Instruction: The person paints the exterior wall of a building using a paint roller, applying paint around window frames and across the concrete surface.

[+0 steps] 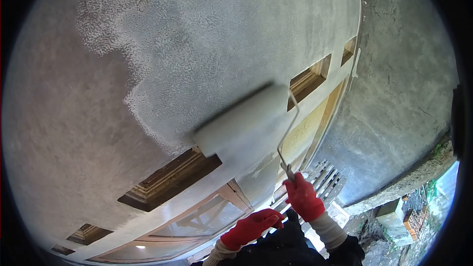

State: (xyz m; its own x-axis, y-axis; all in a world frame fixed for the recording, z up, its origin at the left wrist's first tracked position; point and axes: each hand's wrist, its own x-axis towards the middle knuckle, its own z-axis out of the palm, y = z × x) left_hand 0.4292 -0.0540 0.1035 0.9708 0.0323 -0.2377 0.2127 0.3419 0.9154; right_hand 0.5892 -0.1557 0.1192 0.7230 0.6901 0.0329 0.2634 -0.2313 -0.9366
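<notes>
My right hand (304, 197), in a red glove, is wrapped around the handle of a paint roller (241, 120). The roller's bent wire frame runs up from my fist to a wide, pale sleeve, which lies against the grey wall (207, 44) and is blurred by motion. A lighter, stippled coat of paint covers the wall above the sleeve; at the left the surface is darker and bare. My left hand (253, 228), also red-gloved, hangs low in front of my body. Its fingers are loosely bent, with the thumb apart, and I see nothing in them.
Recessed openings (170, 180) with brown ledges break the wall, one right beside the roller's lower end. Below them are a wood-framed window (202, 219) and a slatted platform (325, 182). Another grey wall (394, 83) meets this one at right. Bricks (416, 222) lie on the ground far below.
</notes>
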